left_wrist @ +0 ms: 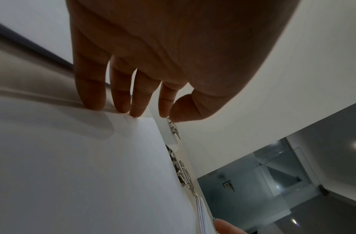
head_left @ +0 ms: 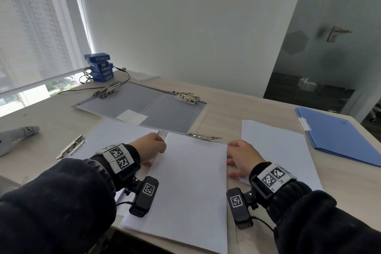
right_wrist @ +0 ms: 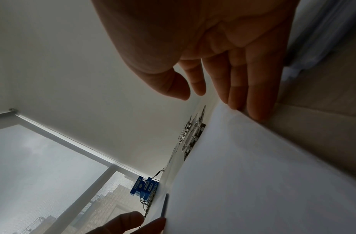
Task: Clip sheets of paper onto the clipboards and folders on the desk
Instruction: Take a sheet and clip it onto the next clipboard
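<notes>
Left hand: the left hand (head_left: 148,147) rested at the left edge of the paper stack (head_left: 191,183), near its top-left corner; its fingers (left_wrist: 121,96) were nearly straight, a little apart, tips down on the sheet edge, thumb beside the forefinger, nothing gripped.
Right hand: the right hand (head_left: 243,158) lay against the stack's right edge near the top-right corner; its fingers (right_wrist: 259,95) were straight and close together, pressed along the paper edge, thumb held free.
Paper stack: it lay flat between the two sets of fingertips, squared on the right half of the open near folder, its top edge just short of the right clip (head_left: 203,136).
Near folder, left half: left of the left fingers lay a clipped sheet (head_left: 115,136), with the left clip (head_left: 71,147) at its outer edge.
Loose paper: just right of the right fingers sat a pile of loose sheets (head_left: 276,146) on the desk (head_left: 237,107).
Blue folder: further right of that pile lay a closed blue folder (head_left: 340,136).
Grey folder: beyond both sets of fingertips lay an open grey folder (head_left: 144,103) with a metal clip on each half.
Far corner: beyond it, left of the fingers, stood stacked blue boxes (head_left: 100,67) with black cables.
Left desk edge: well left of the left fingers lay a grey object (head_left: 18,136), not identifiable.
</notes>
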The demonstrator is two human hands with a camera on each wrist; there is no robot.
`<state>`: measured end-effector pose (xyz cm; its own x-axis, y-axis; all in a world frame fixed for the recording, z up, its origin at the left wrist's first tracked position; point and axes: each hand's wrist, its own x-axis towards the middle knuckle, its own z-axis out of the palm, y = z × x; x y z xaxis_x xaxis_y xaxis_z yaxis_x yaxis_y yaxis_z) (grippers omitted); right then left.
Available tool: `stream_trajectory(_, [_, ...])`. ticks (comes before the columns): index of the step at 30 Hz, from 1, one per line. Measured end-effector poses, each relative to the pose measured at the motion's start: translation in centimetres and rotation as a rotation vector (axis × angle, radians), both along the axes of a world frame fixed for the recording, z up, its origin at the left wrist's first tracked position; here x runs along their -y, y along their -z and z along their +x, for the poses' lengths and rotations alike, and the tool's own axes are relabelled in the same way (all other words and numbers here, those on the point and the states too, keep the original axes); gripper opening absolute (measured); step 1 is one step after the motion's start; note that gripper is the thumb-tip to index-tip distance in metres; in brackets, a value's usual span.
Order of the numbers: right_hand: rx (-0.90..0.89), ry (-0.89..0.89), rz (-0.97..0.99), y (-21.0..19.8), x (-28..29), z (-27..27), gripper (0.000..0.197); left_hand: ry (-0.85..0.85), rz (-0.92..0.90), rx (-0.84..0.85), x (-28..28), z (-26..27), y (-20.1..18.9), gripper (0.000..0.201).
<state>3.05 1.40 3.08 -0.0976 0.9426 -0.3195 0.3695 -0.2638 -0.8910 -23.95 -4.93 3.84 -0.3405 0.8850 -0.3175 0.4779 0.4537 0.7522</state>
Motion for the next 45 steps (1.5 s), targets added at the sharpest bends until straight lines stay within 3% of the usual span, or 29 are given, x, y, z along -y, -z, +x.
stream_trajectory(20, [0.004,-0.014,0.066,-0.3,-1.8,0.4,0.015,-0.026,-0.006,0.136,0.1,-0.8,0.4,0.021])
stream_trajectory(29, [-0.049,-0.030,0.045,-0.8,-3.6,-2.7,0.025,-0.009,0.008,0.016,0.6,-1.3,0.7,0.023])
stream_trajectory(36, [0.267,-0.331,0.300,-2.3,-4.6,-6.1,0.061,-0.025,0.020,0.066,0.8,-1.4,0.8,0.022])
stream_trajectory(41, [0.621,-0.600,0.335,-2.7,-4.8,-9.1,0.058,-0.028,-0.002,0.119,0.7,-1.5,0.8,0.023])
stream_trajectory(45, [0.831,-0.681,0.316,-2.3,-5.1,-10.1,0.068,-0.013,0.007,0.119,0.8,-1.7,1.0,0.026])
